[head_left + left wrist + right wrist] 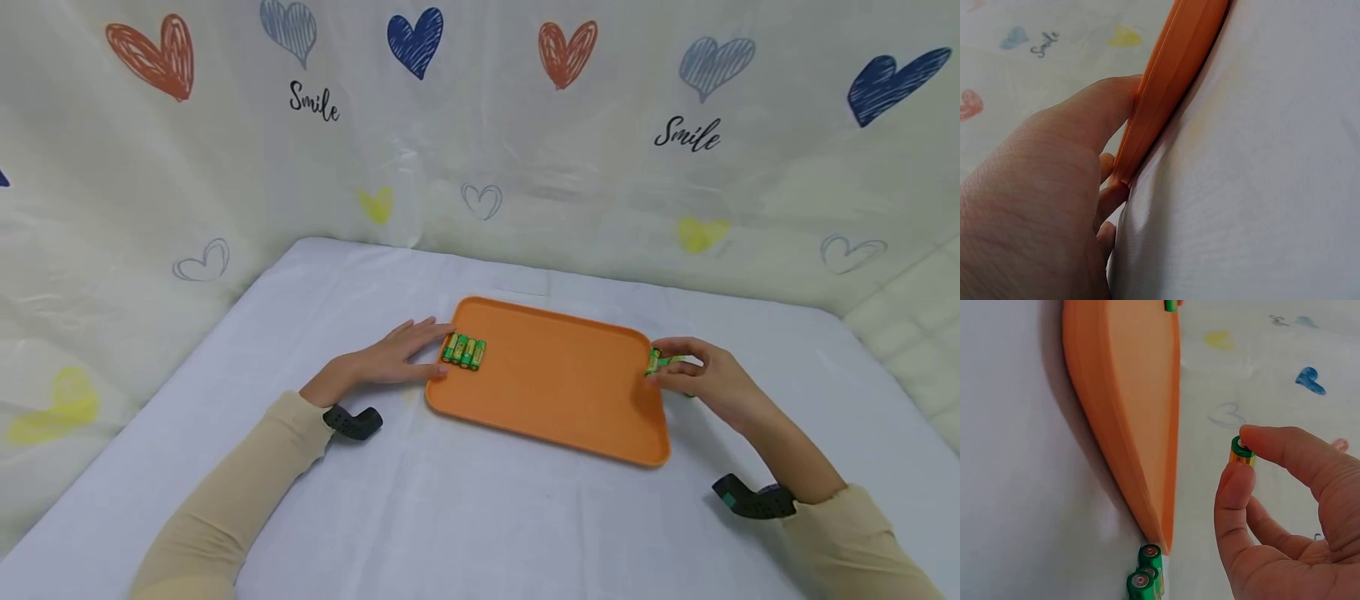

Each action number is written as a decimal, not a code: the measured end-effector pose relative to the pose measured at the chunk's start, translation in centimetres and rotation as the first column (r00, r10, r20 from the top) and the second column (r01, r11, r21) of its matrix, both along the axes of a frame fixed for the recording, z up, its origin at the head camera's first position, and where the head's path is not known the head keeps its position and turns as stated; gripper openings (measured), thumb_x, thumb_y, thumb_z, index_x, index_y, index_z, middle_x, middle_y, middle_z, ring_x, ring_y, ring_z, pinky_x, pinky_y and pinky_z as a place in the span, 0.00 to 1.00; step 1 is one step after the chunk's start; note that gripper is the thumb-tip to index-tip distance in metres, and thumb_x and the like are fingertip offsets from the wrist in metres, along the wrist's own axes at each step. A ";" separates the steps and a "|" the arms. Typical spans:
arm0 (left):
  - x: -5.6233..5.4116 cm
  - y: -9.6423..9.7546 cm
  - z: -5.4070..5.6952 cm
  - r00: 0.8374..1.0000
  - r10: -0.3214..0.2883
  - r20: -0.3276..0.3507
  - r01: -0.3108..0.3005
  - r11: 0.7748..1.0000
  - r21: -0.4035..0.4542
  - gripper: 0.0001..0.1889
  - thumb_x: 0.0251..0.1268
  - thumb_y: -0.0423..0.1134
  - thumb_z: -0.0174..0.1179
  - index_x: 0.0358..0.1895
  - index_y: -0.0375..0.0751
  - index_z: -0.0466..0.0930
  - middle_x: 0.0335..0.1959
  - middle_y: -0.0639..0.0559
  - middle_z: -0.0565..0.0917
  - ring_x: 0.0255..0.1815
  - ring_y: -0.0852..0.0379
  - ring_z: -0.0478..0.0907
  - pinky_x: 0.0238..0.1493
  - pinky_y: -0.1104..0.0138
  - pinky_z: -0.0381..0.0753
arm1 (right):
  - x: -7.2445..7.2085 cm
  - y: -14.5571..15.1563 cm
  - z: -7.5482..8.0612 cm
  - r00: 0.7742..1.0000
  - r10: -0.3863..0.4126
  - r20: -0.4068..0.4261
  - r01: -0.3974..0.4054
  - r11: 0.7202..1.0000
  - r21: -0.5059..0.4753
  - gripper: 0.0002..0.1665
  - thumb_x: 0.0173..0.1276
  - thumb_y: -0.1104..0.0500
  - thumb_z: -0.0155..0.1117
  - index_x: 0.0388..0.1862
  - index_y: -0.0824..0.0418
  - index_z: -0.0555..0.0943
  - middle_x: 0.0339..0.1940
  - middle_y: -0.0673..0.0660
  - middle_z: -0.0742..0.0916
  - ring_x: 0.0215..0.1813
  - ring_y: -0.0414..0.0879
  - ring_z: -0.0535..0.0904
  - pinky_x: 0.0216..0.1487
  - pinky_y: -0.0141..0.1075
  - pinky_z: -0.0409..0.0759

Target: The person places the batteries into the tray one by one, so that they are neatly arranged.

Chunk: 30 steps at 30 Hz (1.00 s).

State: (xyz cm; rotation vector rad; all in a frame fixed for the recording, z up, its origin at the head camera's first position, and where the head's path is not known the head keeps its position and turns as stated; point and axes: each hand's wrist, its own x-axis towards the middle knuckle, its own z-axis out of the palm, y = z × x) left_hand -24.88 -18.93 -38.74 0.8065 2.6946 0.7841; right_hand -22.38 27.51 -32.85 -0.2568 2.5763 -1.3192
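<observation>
My right hand [701, 371] pinches a green-and-gold battery [1244, 456] between thumb and fingertips, over the right end of the orange tray [555, 379]. Its flat end faces the camera in the right wrist view. At the tray's opposite end, my left hand [393, 354] lies with fingers and thumb spread, touching the rim. Close to those fingers, several matching batteries [464, 352] lie side by side on the tray in a short row. More loose batteries [1146, 575] sit on the cloth just off the tray's right end, partly hidden by my right hand in the head view.
A white cloth [480, 517] covers the table under the tray. Behind it hangs a pale sheet [480, 133] printed with hearts and lettering. Each wrist wears a black camera mount [753, 497].
</observation>
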 end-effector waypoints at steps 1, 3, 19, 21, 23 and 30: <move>0.0 0.0 0.0 1.000 0.004 0.001 -0.004 1.000 -0.007 0.41 0.66 0.64 0.54 0.78 0.58 0.49 0.79 0.57 0.51 0.80 0.57 0.36 0.78 0.56 0.30 | -0.2 -0.2 0.1 1.000 0.003 0.001 -0.003 1.000 0.005 0.42 0.64 0.50 0.70 0.70 0.66 0.64 0.45 0.52 0.80 0.41 0.33 0.80 0.44 0.24 0.77; -0.1 0.0 0.0 1.000 0.007 0.004 -0.007 1.000 -0.009 0.41 0.66 0.64 0.54 0.78 0.58 0.49 0.79 0.56 0.50 0.80 0.57 0.36 0.78 0.56 0.30 | -0.5 -0.5 0.2 1.000 0.009 0.002 -0.009 1.000 0.019 0.43 0.64 0.49 0.70 0.71 0.65 0.64 0.45 0.53 0.80 0.42 0.33 0.79 0.44 0.25 0.77; -0.1 -0.1 0.1 1.000 -0.003 -0.006 0.003 1.000 -0.001 0.41 0.67 0.63 0.54 0.78 0.55 0.50 0.79 0.56 0.51 0.80 0.55 0.37 0.78 0.55 0.30 | -2.3 -3.7 0.3 0.997 0.079 0.022 -0.079 0.996 -0.035 0.43 0.65 0.50 0.70 0.72 0.65 0.63 0.52 0.58 0.78 0.44 0.35 0.81 0.57 0.30 0.71; -0.1 -0.1 0.1 1.000 -0.006 -0.008 0.006 1.000 -0.001 0.41 0.67 0.63 0.54 0.78 0.54 0.50 0.79 0.55 0.51 0.80 0.55 0.37 0.78 0.55 0.30 | -2.5 -4.2 0.2 0.995 0.101 0.015 -0.100 0.993 -0.055 0.42 0.66 0.52 0.69 0.72 0.66 0.62 0.53 0.58 0.77 0.44 0.35 0.81 0.58 0.30 0.71; 0.0 -0.1 0.1 1.000 -0.006 -0.008 0.006 1.000 -0.001 0.41 0.68 0.62 0.54 0.78 0.53 0.50 0.79 0.55 0.51 0.80 0.55 0.37 0.78 0.55 0.30 | -2.6 -4.6 0.2 0.993 0.114 0.012 -0.112 0.991 -0.073 0.41 0.66 0.53 0.69 0.71 0.67 0.63 0.54 0.59 0.77 0.44 0.35 0.81 0.58 0.29 0.73; 0.1 0.0 0.3 1.000 -0.005 -0.006 0.005 1.000 -0.002 0.41 0.68 0.61 0.55 0.78 0.52 0.50 0.79 0.56 0.51 0.80 0.55 0.38 0.78 0.55 0.30 | -3.1 -6.0 0.4 0.991 0.135 0.021 -0.132 0.986 -0.100 0.41 0.65 0.53 0.70 0.70 0.66 0.64 0.49 0.56 0.80 0.44 0.38 0.81 0.50 0.24 0.76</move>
